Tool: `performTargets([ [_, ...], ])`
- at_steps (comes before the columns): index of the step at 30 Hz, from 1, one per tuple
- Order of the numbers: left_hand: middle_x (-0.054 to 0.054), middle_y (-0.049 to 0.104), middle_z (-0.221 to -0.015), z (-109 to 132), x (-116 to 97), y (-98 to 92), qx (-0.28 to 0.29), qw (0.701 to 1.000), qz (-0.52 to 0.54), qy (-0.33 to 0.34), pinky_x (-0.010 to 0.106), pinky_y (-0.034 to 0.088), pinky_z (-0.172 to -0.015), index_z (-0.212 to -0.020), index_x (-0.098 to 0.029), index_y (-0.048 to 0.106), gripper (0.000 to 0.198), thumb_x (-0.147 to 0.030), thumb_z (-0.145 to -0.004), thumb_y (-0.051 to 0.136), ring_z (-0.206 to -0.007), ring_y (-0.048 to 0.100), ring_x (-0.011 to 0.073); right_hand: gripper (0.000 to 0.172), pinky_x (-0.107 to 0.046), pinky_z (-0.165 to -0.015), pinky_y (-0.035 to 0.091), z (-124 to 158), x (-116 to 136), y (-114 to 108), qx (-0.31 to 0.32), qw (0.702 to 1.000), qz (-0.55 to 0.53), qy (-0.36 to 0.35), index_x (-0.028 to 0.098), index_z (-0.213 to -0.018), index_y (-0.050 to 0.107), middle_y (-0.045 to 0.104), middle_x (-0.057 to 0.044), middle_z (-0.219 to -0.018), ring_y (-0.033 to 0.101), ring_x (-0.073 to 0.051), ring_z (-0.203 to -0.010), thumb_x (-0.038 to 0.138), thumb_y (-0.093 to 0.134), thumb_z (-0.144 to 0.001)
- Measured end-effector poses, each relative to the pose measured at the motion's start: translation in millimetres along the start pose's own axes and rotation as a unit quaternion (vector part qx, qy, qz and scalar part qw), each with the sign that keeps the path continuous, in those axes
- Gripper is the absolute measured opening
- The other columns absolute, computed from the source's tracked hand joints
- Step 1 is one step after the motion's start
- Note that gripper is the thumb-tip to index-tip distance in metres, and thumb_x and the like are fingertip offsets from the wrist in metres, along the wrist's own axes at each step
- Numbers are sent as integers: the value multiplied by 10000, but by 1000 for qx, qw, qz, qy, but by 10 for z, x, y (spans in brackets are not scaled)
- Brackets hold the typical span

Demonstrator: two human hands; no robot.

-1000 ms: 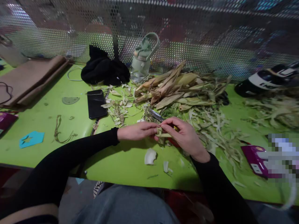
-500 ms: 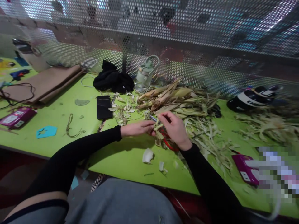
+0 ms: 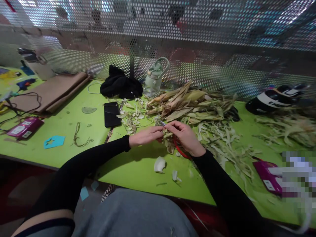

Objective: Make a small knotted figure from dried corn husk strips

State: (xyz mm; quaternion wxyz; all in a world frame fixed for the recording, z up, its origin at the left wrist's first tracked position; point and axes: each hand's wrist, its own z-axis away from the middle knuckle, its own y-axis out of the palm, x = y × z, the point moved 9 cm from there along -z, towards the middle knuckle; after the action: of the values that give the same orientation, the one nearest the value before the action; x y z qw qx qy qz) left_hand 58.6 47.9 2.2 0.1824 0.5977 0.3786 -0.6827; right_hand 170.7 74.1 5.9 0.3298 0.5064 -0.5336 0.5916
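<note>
My left hand (image 3: 147, 135) and my right hand (image 3: 185, 136) meet over the green table (image 3: 133, 168). Between their fingertips is a pale piece of corn husk (image 3: 168, 135), and both hands are closed on it. Red-handled scissors (image 3: 181, 152) lie under my right hand, their blades partly hidden. Just beyond my hands rests a heap of dried corn husks (image 3: 187, 102), with shredded husk strips (image 3: 217, 136) to the right of it. A curled white husk piece (image 3: 160, 164) and a smaller scrap (image 3: 175, 176) lie nearer my body.
A black phone (image 3: 112, 114), a black cloth (image 3: 120, 84) and a pale green bottle (image 3: 153, 79) are at the back left. Purple power strips (image 3: 25, 127) sit on both sides. A black bottle (image 3: 274, 98) lies at right. A perforated metal screen (image 3: 98, 62) stands behind.
My right hand's fingers have come down and closer to my left fingertips at the husk piece. The whole view has shifted slightly, so the table's things appear further right.
</note>
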Motion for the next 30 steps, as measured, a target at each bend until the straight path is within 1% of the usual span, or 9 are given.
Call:
performTargets([
  [3, 9, 555, -837, 24, -34, 49, 25, 1000, -19, -1, 319, 475, -782, -896, -194, 465, 122, -249, -957, 374, -782, 568, 157, 293, -290, -714, 453, 14, 8, 4, -5, 1000, 1, 2, 199, -767, 697, 661, 1, -766, 561, -151, -709, 491, 708, -788],
  [7, -9, 475, -739, 34, -58, 128, 48, 995, -90, 2, 301, 426, -698, -789, -214, 358, 179, -220, -964, 319, -690, 490, 146, 254, -289, -700, 448, 48, 75, -3, -25, 999, 21, -6, 198, -757, 696, 662, 2, -747, 556, -155, -695, 448, 692, -805],
  [11, -32, 379, -675, 15, -41, 175, 28, 991, -130, -11, 295, 330, -615, -777, -221, 317, 163, -188, -934, 342, -613, 371, 136, 236, -282, -688, 436, 88, 136, -21, -57, 997, 54, -26, 197, -749, 681, 657, 0, -740, 554, -152, -693, 417, 663, -833],
  [14, -39, 373, -679, 19, -52, 175, -3, 995, -96, -16, 285, 295, -596, -785, -214, 338, 126, -164, -890, 386, -615, 348, 125, 252, -275, -644, 420, 104, 151, -26, -71, 994, 67, -38, 200, -778, 665, 644, 0, -742, 538, -144, -667, 429, 616, -871],
  [17, -44, 373, -682, 38, -58, 167, -19, 998, -55, -15, 277, 279, -587, -780, -209, 364, 175, -286, -899, 466, -620, 337, 115, 258, -270, -573, 387, 115, 151, -9, -65, 995, 58, -44, 210, -853, 627, 604, 13, -709, 507, -134, -610, 463, 590, -890],
  [21, -52, 319, -651, 59, -107, 197, -6, 999, -46, 24, 282, 255, -588, -751, -216, 330, 276, -387, -933, 448, -601, 296, 111, 293, -274, -500, 314, 152, 161, -12, -73, 996, 32, -43, 236, -1025, 554, 493, 71, -568, 395, -122, -491, 495, 590, -893],
  [24, -49, 324, -651, 86, -157, 257, 19, 997, -50, 49, 282, 266, -598, -742, -218, 308, 300, -393, -942, 448, -606, 302, 112, 283, -282, -489, 282, 187, 185, -51, -103, 992, 47, -51, 250, -1032, 534, 431, 88, -522, 348, -122, -462, 487, 600, -894],
  [27, -46, 350, -657, 123, -243, 307, 41, 995, -52, 76, 283, 289, -616, -738, -213, 320, 317, -398, -951, 464, -615, 323, 111, 276, -291, -484, 279, 184, 163, -62, -104, 992, 51, -42, 260, -1003, 529, 415, 85, -515, 353, -127, -454, 506, 595, -897],
  [30, -44, 361, -675, 123, -276, 206, 2, 997, -41, 72, 279, 293, -610, -765, -208, 357, 296, -399, -969, 456, -619, 335, 110, 322, -298, -515, 336, 174, 175, -162, -131, 989, 48, -45, 261, -1030, 521, 452, 63, -589, 412, -144, -509, 546, 588, -895],
])
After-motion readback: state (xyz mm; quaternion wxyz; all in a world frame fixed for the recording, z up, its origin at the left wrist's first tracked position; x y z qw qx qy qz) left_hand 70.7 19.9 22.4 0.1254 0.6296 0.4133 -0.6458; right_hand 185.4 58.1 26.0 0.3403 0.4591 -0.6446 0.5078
